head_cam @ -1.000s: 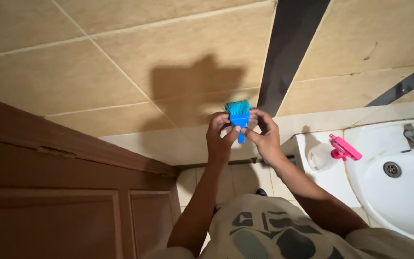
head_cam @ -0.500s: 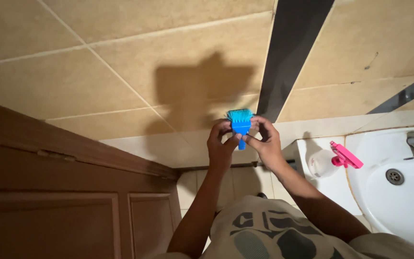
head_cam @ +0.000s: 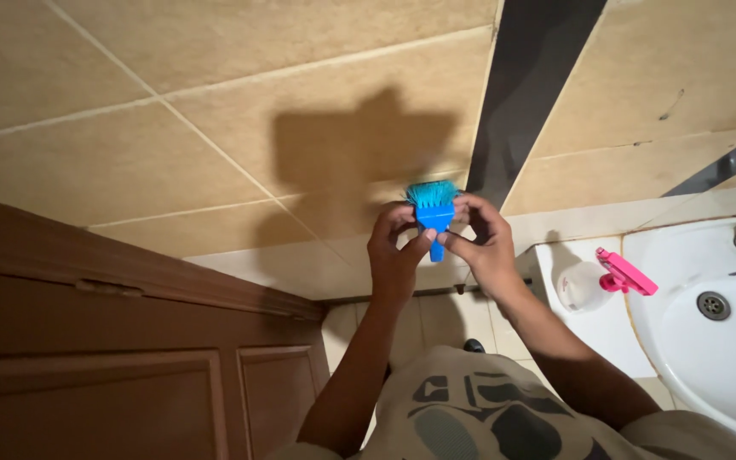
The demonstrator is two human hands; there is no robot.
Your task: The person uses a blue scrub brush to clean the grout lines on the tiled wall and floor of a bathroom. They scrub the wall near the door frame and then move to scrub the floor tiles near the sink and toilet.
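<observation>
Head view. I see both hands raised in front of the tiled wall (head_cam: 215, 128), sharing one small blue brush (head_cam: 433, 213). Left hand (head_cam: 393, 255) is curled about its lower body, thumb against the handle; right hand (head_cam: 485, 243) is closed on it from the other side, fingertips at the head. Bristles point up, apart from the wall. My judgement: the brush is in hand and being readied; no bristle touches tile, so any scrubbing remains undone. Pink-triggered spray bottle (head_cam: 594, 281) lies beside the white sink (head_cam: 683, 358), untouched. Brown door (head_cam: 87, 366) at left.
</observation>
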